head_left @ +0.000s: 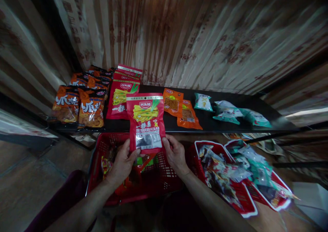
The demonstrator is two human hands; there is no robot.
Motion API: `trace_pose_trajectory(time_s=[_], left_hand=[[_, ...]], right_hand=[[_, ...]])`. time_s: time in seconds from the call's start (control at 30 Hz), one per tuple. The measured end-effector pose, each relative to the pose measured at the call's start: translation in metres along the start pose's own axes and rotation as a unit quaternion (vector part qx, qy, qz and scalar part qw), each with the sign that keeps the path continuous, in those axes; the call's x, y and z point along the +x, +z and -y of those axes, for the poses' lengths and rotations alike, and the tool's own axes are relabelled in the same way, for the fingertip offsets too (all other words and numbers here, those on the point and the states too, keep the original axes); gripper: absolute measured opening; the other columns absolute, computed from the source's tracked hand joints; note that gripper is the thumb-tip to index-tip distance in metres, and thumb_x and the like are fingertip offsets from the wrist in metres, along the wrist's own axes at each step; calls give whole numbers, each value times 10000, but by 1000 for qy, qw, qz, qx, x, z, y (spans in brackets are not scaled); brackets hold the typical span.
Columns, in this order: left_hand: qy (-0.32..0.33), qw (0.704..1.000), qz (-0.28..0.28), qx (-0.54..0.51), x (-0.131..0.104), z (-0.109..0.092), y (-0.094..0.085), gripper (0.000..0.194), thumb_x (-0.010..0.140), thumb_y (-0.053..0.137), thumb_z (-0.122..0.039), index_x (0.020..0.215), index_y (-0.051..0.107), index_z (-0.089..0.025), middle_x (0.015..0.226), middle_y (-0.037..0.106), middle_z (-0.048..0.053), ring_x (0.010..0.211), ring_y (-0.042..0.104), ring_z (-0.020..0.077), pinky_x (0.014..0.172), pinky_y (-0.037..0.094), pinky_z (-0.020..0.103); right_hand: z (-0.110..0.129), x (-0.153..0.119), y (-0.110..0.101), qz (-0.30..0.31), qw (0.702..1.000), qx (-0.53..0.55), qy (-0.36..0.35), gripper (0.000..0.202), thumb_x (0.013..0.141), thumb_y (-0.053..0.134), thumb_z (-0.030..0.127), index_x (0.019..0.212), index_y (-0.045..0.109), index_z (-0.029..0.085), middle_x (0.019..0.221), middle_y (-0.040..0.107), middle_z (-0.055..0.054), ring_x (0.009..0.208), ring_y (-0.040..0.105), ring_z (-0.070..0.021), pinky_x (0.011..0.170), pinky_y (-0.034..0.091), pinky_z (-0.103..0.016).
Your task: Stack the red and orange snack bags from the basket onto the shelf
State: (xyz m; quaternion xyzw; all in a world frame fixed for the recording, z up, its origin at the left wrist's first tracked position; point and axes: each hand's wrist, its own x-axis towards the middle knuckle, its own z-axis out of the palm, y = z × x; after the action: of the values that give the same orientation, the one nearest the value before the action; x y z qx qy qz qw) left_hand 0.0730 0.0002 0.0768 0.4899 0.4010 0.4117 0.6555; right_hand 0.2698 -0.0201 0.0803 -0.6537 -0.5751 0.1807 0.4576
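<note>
A red snack bag point(147, 122) with yellow sticks and a green onion printed on it is held upright between my two hands. My left hand point(121, 163) pinches its lower left corner, and my right hand point(175, 153) grips the lower right edge. Just behind it, similar red snack bags point(119, 98) stand in a row on the black shelf point(217, 120), partly covered by the held one. Below my hands sits a red plastic basket point(164, 184) with assorted packets inside, some hidden by my left hand and forearm.
Several orange-and-black snack bags point(91, 107) stand at the shelf's left end. Right of the red bags lie two orange packets point(188, 115), then green-and-white packets point(228, 112). Two smaller red baskets point(246, 204) full of packets stand at the lower right. A patterned curtain point(179, 37) hangs behind.
</note>
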Motion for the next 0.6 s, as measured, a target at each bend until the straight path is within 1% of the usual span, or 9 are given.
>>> trace_pose_trajectory(time_s=[0.1,0.2,0.27,0.33,0.4,0.47,0.53,0.57,0.6], left_hand=[[13,1000,-17,18,-3,0,4,318,832,568,-342,1103,534,-179,1103,665,67,940,653,206,778,536,315],[40,996,-40,72,-8,-1,7,288,858,535,-344,1098,544,-185,1126,660,71,929,661,202,799,528,319],[58,990,-58,117,-10,-2,8,283,873,510,-351,1104,546,-191,1124,666,72,908,671,201,800,524,318],[77,979,-83,170,-12,-4,8,277,882,496,-355,1100,552,-192,1084,687,71,888,683,203,793,523,311],[100,964,-108,223,-13,-6,8,280,891,486,-348,1106,552,-180,998,716,68,835,697,202,762,529,297],[135,945,-122,271,-13,-6,8,305,905,473,-318,1158,527,-157,899,735,63,735,706,187,724,539,280],[196,918,-125,322,-13,-5,8,361,917,456,-263,1254,465,-135,844,740,58,664,704,171,686,549,261],[237,897,-125,351,-13,-4,8,402,918,448,-230,1307,421,-132,877,739,69,696,708,173,694,553,258],[282,872,-124,379,-12,-3,7,451,916,442,-197,1357,371,-137,956,730,91,789,710,184,730,556,266]], right_hand=[[3,0,-2,-2,1000,7,-3,225,891,493,350,910,665,206,827,705,-21,739,637,-164,672,480,-264],[3,0,-3,2,1000,25,3,199,893,495,344,928,641,212,852,688,-24,780,632,-162,708,488,-272],[2,0,-2,-17,999,44,10,190,879,525,340,1000,598,213,944,662,-41,857,621,-168,760,493,-290],[1,-1,-2,-49,997,57,13,241,855,568,330,1067,549,218,1016,617,-55,907,600,-171,798,491,-307],[2,-2,-2,-60,997,56,1,244,845,589,311,1069,540,229,1007,587,-50,901,584,-164,804,486,-311],[9,-6,-2,-32,997,60,-26,193,860,571,289,1048,557,243,979,582,-40,891,578,-156,810,480,-311],[18,-10,-1,30,995,86,-40,236,882,539,283,1117,542,259,1027,588,-49,927,581,-160,839,476,-326],[23,-13,0,63,991,110,-37,308,891,525,294,1197,501,269,1094,581,-63,974,577,-169,863,474,-341],[28,-16,1,95,985,139,-29,397,898,511,317,1285,433,280,1183,554,-79,1037,563,-182,889,470,-360]])
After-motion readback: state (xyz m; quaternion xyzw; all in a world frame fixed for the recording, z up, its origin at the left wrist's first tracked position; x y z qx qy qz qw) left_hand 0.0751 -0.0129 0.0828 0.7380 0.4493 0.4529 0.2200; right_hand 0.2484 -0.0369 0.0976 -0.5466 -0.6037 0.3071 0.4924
